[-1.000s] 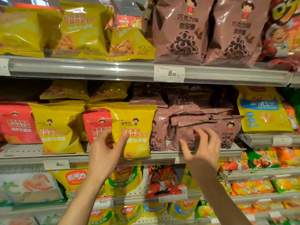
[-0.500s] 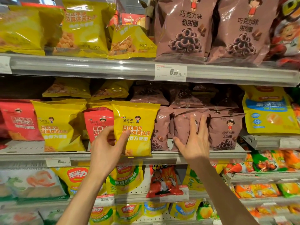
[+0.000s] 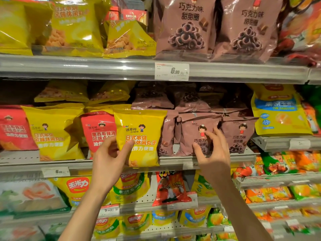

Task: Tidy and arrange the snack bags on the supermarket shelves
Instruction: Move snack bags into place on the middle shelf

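Left hand (image 3: 111, 159) grip on yellow bag (image 3: 139, 136) (corner hidden)

"Where's the camera?"
"On my head, 1 wide-angle view, facing the snack shelves (image 3: 104, 66) straight on, tilted slightly down."
"How close?"
"Arm's reach; both my forearms rise from the bottom edge."

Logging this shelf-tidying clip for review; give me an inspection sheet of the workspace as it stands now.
Surface: grey middle shelf, price tags on rail.
Job's things: yellow snack bag upright at front edge; brown snack bags upright beside it.
Clutter: red bag behind yellow one; flat bags piled at rear.
Grips: left hand pinches yellow bag; right hand, fingers spread, at a brown bag.
Cables: nothing seen.
Surroundings: stocked shelves above and below.
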`<action>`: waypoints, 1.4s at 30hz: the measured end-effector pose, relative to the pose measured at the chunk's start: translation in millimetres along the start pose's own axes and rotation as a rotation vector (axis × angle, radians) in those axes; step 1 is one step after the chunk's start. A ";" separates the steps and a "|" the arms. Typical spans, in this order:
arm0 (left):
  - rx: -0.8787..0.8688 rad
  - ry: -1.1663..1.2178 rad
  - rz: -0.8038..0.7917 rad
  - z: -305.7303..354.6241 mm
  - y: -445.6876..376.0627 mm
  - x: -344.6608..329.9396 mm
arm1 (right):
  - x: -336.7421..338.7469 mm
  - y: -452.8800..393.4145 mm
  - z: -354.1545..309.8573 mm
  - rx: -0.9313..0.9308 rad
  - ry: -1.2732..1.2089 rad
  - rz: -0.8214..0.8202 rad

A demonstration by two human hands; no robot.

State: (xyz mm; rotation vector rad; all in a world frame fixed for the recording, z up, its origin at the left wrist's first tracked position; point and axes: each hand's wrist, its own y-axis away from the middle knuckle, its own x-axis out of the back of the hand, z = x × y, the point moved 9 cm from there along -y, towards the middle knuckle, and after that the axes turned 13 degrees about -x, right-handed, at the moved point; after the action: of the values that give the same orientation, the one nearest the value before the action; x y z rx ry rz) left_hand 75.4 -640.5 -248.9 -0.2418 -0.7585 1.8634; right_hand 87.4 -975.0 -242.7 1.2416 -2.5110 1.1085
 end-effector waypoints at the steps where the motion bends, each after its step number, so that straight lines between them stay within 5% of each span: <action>1: 0.006 0.010 -0.001 0.5 2.1 -0.9 | 5.3 2.2 -0.9 0.027 -0.015 0.037; 3: 0.016 0.025 0.002 1.9 6.3 -2.0 | 9.8 3.5 3.7 -0.005 -0.096 0.025; 7: 0.012 0.005 0.034 5.2 17.2 1.3 | -8.0 6.6 33.8 -0.366 -0.313 -0.226; 18: 0.103 0.056 0.142 -5.5 50.9 44.4 | -46.3 40.8 7.9 -0.286 -0.340 -0.529; 29: 0.084 0.063 0.143 -45.9 16.5 134.6 | -113.7 90.3 -58.5 -0.289 -0.272 -0.468; 34: 0.079 0.072 0.124 -73.2 -5.5 179.2 | -158.5 93.1 -104.3 -0.420 -0.460 -0.483; 38: 0.090 0.079 0.080 -89.5 -18.2 196.7 | -180.5 83.7 -127.2 -0.433 -0.165 -0.477; 42: 0.101 0.059 0.059 -97.6 -21.0 203.8 | -191.9 78.3 -147.8 -0.419 -0.230 -0.515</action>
State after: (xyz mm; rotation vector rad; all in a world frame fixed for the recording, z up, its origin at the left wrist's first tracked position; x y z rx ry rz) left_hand 54.1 -416.1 -275.8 -0.2555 -0.6212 1.9364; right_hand 126.8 -724.0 -258.2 1.7988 -2.1908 0.3215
